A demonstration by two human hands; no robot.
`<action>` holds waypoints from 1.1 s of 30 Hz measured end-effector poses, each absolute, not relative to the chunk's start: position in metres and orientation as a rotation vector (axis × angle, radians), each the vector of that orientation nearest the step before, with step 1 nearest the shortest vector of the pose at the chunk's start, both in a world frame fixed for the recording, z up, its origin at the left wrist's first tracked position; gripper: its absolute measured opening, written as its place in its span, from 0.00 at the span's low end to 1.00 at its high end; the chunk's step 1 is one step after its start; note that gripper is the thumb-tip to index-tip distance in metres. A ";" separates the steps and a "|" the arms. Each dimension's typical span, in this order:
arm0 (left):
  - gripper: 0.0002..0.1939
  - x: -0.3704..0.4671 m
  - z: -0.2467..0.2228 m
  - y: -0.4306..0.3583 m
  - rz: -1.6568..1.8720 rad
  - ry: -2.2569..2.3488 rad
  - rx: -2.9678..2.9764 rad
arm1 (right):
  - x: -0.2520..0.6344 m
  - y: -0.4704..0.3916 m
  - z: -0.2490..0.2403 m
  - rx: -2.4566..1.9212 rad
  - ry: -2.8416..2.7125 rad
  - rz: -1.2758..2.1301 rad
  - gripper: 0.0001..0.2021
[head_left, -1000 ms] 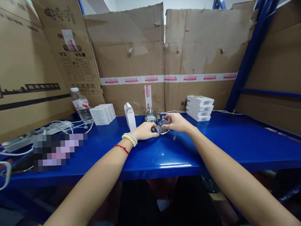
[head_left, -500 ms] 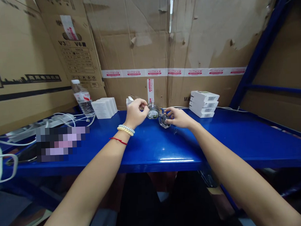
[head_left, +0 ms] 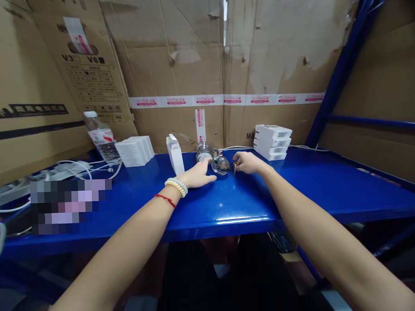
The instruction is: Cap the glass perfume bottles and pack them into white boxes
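Note:
Two clear glass bottles with gold-coloured tops, like perfume bottles, stand close together at the table's middle. The rear glass bottle (head_left: pixel 203 150) is partly behind the front glass bottle (head_left: pixel 221 165). My left hand (head_left: pixel 197 174) is open, its fingers apart, just left of the front bottle; whether a fingertip touches the glass I cannot tell. My right hand (head_left: pixel 248 163), right of the bottles, is closed with a small gold-coloured piece (head_left: pixel 235 164) pinched at its fingertips. An upright white box (head_left: pixel 175 154) with its top flap raised stands behind my left wrist.
White boxes (head_left: pixel 134 151) stand in a row at the left, beside a water bottle (head_left: pixel 102 138). A stack of white boxes (head_left: pixel 273 142) is at the back right. White cables and a power strip (head_left: pixel 48 179) lie far left. Cardboard (head_left: pixel 177 70) walls the back of the blue table (head_left: pixel 134 203).
My left hand has come down and opened beside the front bottle, uncovering the white box. My right hand has drawn away from that bottle to the right, the small gold-coloured piece now showing in its fingers.

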State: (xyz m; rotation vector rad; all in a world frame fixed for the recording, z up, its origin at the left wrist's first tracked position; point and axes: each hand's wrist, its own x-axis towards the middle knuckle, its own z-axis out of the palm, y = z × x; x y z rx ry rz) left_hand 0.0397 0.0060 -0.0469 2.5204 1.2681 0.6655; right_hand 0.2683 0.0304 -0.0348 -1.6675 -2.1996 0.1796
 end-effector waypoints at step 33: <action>0.45 0.054 -0.050 0.007 0.824 1.023 2.273 | 0.234 0.015 -0.035 -0.958 -1.809 0.082 0.10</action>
